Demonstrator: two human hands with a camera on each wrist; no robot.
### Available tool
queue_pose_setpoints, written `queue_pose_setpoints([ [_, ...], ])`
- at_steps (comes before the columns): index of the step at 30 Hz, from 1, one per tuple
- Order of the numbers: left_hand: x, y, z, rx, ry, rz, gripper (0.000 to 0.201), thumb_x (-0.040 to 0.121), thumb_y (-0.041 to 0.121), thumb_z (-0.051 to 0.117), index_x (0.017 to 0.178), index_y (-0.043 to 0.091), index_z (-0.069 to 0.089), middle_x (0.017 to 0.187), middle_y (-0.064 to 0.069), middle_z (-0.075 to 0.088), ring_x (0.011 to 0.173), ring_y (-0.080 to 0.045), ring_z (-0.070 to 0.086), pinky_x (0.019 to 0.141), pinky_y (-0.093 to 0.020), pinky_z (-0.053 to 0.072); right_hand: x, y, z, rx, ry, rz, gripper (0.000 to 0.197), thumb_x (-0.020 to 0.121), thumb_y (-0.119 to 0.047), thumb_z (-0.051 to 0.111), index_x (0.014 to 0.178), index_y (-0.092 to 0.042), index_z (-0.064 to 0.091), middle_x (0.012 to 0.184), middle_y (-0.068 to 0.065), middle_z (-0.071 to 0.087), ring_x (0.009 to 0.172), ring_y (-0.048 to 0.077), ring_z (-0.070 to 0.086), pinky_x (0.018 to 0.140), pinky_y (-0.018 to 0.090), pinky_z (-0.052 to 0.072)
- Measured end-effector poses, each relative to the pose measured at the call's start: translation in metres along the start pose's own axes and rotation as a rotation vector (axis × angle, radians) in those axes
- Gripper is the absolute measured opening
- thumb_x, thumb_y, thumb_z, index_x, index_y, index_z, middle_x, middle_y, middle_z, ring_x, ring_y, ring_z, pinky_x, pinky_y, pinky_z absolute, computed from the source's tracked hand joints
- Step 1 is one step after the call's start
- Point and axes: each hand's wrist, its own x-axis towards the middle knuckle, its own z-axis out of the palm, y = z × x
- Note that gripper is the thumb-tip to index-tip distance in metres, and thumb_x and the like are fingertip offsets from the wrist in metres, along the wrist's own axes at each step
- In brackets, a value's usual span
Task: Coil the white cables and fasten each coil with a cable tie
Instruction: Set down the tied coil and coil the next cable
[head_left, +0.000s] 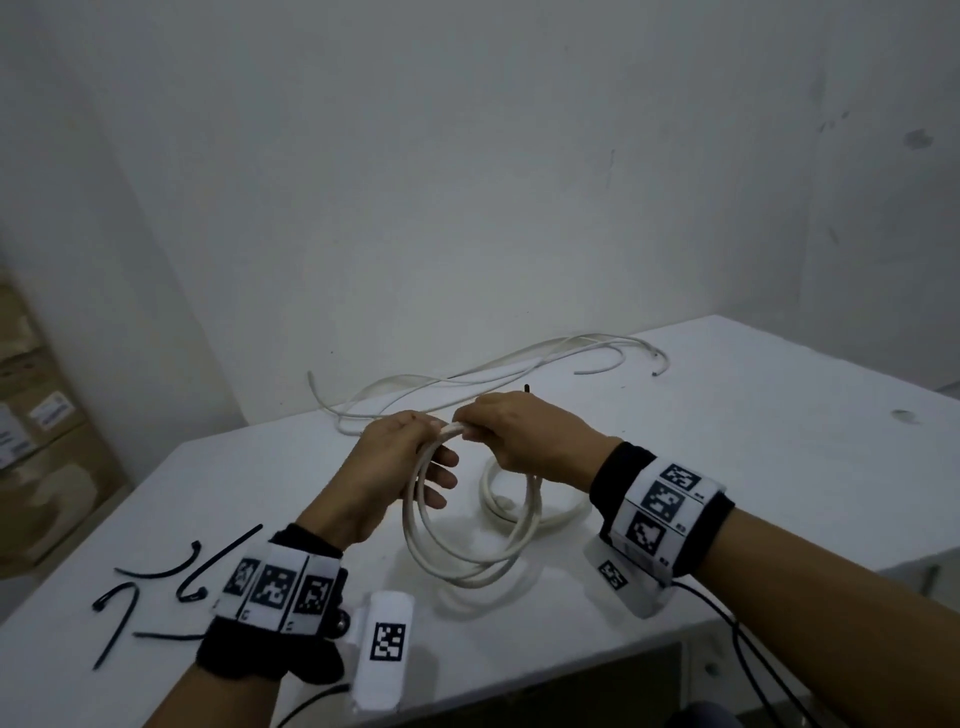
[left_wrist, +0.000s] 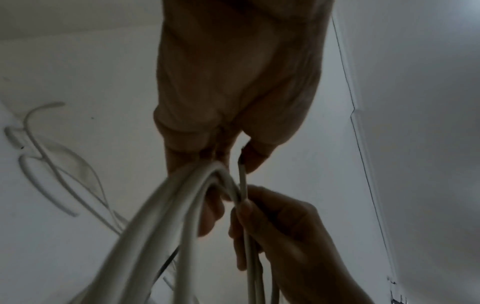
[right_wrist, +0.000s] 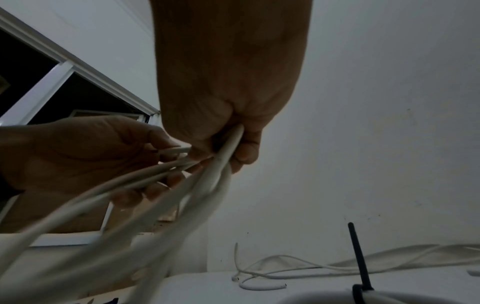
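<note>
Your left hand and right hand meet above the middle of the white table, both with fingers curled round the top of a white cable coil whose loops hang down toward you at 6 o'clock. Behind it on the table lies a second coil, fastened with a black tie. Loose white cables sprawl at 12 o'clock, and spare black cable ties lie at 8 o'clock.
</note>
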Motion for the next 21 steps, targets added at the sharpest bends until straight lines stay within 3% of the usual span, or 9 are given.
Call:
queue_pose_setpoints([
  [3, 0.004, 0.011, -0.012, 0.075, -0.121, -0.048, 0.024, 0.094, 0.013, 0.049, 0.099, -0.008, 0.061, 0.08, -0.018, 0.064, 0.061, -0.029, 0.063, 0.058, -0.038, 0.056, 0.006, -0.004, -0.003, 0.054, -0.005, -0.056, 0.024, 0.099, -0.017, 0.045, 0.11, -0.006, 0.062, 0.1, 0.01, 0.064, 0.092, 0.024, 0.058, 0.081, 0.033, 0.046],
  [7, 0.007, 0.011, -0.015, -0.037, -0.136, -0.032, 0.014, 0.095, 0.012, 0.044, 0.091, 0.003, 0.055, 0.06, -0.003, 0.041, 0.044, -0.016, 0.039, 0.044, -0.026, 0.035, 0.017, -0.01, -0.004, 0.131, 0.056, -0.004, 0.029, 0.096, -0.021, 0.052, 0.122, -0.009, 0.056, 0.106, 0.008, 0.068, 0.097, 0.022, 0.06, 0.079, 0.023, 0.043],
  [10, 0.008, 0.002, -0.012, -0.243, -0.072, 0.01, 0.015, 0.096, 0.006, 0.04, 0.089, 0.005, 0.053, 0.059, 0.0, 0.036, 0.046, -0.011, 0.034, 0.042, -0.022, 0.029, 0.017, -0.014, -0.003, 0.591, 0.098, 0.184, 0.038, 0.088, -0.022, 0.064, 0.123, -0.017, 0.05, 0.09, 0.006, 0.068, 0.075, 0.017, 0.063, 0.065, 0.019, 0.047],
  [12, 0.008, -0.004, -0.013, -0.372, -0.009, 0.029, 0.018, 0.096, 0.003, 0.038, 0.087, 0.005, 0.054, 0.059, 0.0, 0.036, 0.047, -0.01, 0.034, 0.042, -0.021, 0.03, 0.013, -0.013, -0.003, 0.946, 0.033, 0.295, 0.04, 0.086, -0.024, 0.068, 0.12, -0.016, 0.05, 0.083, 0.008, 0.065, 0.066, 0.02, 0.064, 0.058, 0.027, 0.05],
  [14, 0.008, -0.01, -0.019, -0.471, 0.066, 0.031, 0.02, 0.096, 0.004, 0.037, 0.088, 0.006, 0.056, 0.058, 0.0, 0.036, 0.046, -0.01, 0.035, 0.042, -0.021, 0.032, 0.008, -0.007, 0.0, 1.148, -0.069, 0.351, 0.038, 0.086, -0.025, 0.068, 0.118, -0.011, 0.05, 0.08, 0.012, 0.064, 0.063, 0.025, 0.063, 0.054, 0.029, 0.051],
  [18, 0.01, -0.018, -0.036, -0.635, 0.171, 0.016, 0.019, 0.098, 0.01, 0.039, 0.088, 0.007, 0.055, 0.058, 0.001, 0.037, 0.045, -0.01, 0.037, 0.04, -0.021, 0.036, -0.003, -0.003, 0.013, 1.382, -0.225, 0.438, 0.015, 0.093, -0.017, 0.057, 0.104, -0.008, 0.052, 0.071, 0.009, 0.063, 0.061, 0.024, 0.062, 0.058, 0.032, 0.056],
  [19, 0.009, -0.02, -0.038, -0.628, 0.173, 0.014, 0.019, 0.099, 0.01, 0.039, 0.088, 0.007, 0.055, 0.059, 0.0, 0.039, 0.045, -0.011, 0.038, 0.04, -0.021, 0.038, -0.003, -0.004, 0.015, 1.502, -0.201, 0.473, 0.009, 0.096, -0.014, 0.051, 0.101, -0.007, 0.053, 0.068, 0.006, 0.062, 0.059, 0.021, 0.062, 0.058, 0.032, 0.056],
  [21, 0.005, -0.024, -0.037, -0.563, 0.144, 0.021, 0.018, 0.099, 0.011, 0.039, 0.09, 0.007, 0.054, 0.061, -0.002, 0.041, 0.045, -0.013, 0.041, 0.042, -0.023, 0.041, 0.0, -0.01, 0.016, 1.768, -0.086, 0.551, 0.014, 0.098, -0.012, 0.041, 0.094, -0.007, 0.054, 0.06, 0.003, 0.056, 0.054, 0.016, 0.06, 0.057, 0.029, 0.056],
])
